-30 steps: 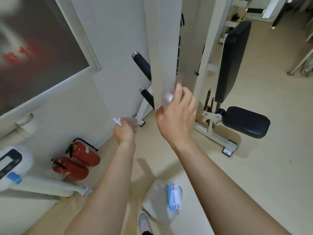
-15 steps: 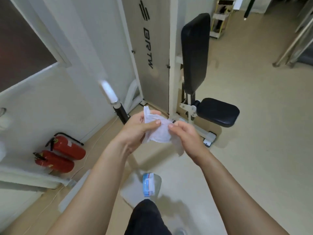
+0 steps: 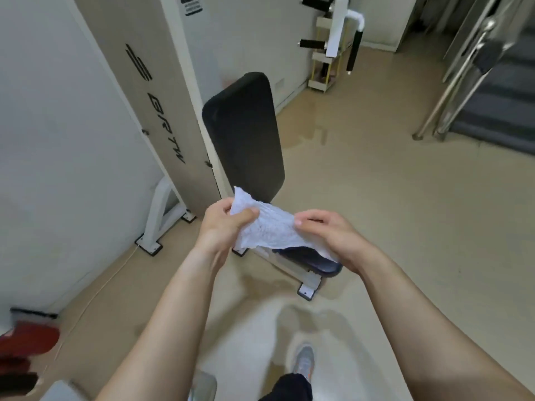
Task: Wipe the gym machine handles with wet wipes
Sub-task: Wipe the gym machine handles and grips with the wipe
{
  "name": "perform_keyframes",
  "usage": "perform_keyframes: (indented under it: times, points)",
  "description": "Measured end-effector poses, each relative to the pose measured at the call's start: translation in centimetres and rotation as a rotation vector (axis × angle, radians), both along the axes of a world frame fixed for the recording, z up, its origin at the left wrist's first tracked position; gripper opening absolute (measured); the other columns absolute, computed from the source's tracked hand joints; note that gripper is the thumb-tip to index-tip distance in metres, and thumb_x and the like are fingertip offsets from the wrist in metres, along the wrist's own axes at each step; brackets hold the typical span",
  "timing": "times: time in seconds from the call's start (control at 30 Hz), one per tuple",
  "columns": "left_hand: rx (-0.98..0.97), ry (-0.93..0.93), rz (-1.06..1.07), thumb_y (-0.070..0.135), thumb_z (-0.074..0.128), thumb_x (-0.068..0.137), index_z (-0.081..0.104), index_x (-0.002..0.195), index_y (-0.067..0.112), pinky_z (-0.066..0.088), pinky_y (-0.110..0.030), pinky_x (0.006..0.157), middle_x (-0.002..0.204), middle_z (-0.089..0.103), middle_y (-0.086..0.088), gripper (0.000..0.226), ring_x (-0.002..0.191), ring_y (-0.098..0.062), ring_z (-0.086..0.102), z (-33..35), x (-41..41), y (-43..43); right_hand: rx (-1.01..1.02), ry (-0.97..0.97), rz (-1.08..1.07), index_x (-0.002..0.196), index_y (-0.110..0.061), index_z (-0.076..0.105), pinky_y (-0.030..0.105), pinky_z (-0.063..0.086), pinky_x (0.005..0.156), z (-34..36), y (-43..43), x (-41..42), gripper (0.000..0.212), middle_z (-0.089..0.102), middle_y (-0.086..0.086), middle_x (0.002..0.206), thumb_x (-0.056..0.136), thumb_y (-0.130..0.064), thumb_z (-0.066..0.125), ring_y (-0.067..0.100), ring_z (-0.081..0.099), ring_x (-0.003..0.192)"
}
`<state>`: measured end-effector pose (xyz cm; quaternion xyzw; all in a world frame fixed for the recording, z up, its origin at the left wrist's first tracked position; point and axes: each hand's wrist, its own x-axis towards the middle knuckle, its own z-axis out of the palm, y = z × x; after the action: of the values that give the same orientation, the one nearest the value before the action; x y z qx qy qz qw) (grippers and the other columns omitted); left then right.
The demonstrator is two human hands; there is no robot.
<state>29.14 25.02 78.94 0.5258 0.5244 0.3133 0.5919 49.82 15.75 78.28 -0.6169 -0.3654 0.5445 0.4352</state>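
A crumpled white wet wipe (image 3: 269,227) is stretched between both hands at the middle of the view. My left hand (image 3: 224,227) pinches its left end and my right hand (image 3: 327,235) pinches its right end. Behind them stands the white gym machine (image 3: 170,111) with a black back pad (image 3: 246,131) and a dark seat (image 3: 312,260), the seat partly hidden by the wipe and my right hand. Black-gripped handles (image 3: 314,43) on a white arm (image 3: 337,27) hang at the top right, well away from both hands.
A red fire extinguisher (image 3: 29,341) lies at the lower left by the wall. Metal stair railings (image 3: 460,68) stand at the far right. A small shelf rack (image 3: 325,68) sits at the back wall. My grey shoe (image 3: 302,361) shows on the beige floor below.
The view swung right and away from the left handles. Both hands left the machine post, came together and pulled the wipe out wide between them.
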Motion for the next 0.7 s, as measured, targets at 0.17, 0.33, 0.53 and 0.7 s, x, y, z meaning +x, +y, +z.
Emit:
perform_keyframes:
  times: [0.17, 0.33, 0.53, 0.7]
  points:
    - [0.034, 0.072, -0.061, 0.022, 0.077, 0.086, 0.068, 0.094, 0.007, 0.061, -0.041, 0.071, 0.089, 0.074, -0.008, 0.019, 0.083, -0.026, 0.073, 0.7, 13.8, 8.7, -0.053, -0.056, -0.041, 0.090, -0.008, 0.074, 0.025, 0.048, 0.077, 1.6, 8.2, 14.0, 0.018, 0.072, 0.000, 0.084, 0.090, -0.023, 0.063, 0.018, 0.065, 0.082]
    - [0.039, 0.084, -0.107, 0.023, 0.077, 0.089, 0.073, 0.100, 0.009, 0.062, -0.048, 0.087, 0.099, 0.078, -0.010, 0.018, 0.092, -0.025, 0.076, 2.3, 25.6, 15.9, -0.051, -0.174, 0.019, 0.084, -0.024, 0.074, 0.025, 0.046, 0.076, 2.6, 15.3, 27.1, 0.006, 0.070, -0.009, 0.082, 0.079, -0.024, 0.071, 0.009, 0.064, 0.077]
    - [0.083, 0.092, -0.141, 0.040, 0.072, 0.092, 0.074, 0.106, 0.020, 0.061, -0.043, 0.091, 0.103, 0.079, 0.000, 0.024, 0.102, -0.019, 0.073, 2.8, 39.7, 23.5, -0.054, -0.323, 0.171, 0.097, -0.019, 0.075, 0.011, 0.043, 0.057, 2.0, 24.3, 42.8, 0.009, 0.068, -0.011, 0.082, 0.087, -0.020, 0.074, 0.000, 0.063, 0.070]
    - [0.079, 0.061, -0.008, 0.042, 0.072, 0.092, 0.074, 0.101, 0.019, 0.061, -0.045, 0.089, 0.102, 0.078, 0.001, 0.025, 0.103, -0.019, 0.073, 3.7, 50.5, 28.8, -0.085, -0.370, 0.326, 0.069, -0.018, 0.063, 0.022, 0.044, 0.056, 2.3, 31.1, 55.0, 0.019, 0.054, -0.005, 0.064, 0.082, -0.021, 0.077, 0.012, 0.051, 0.060]
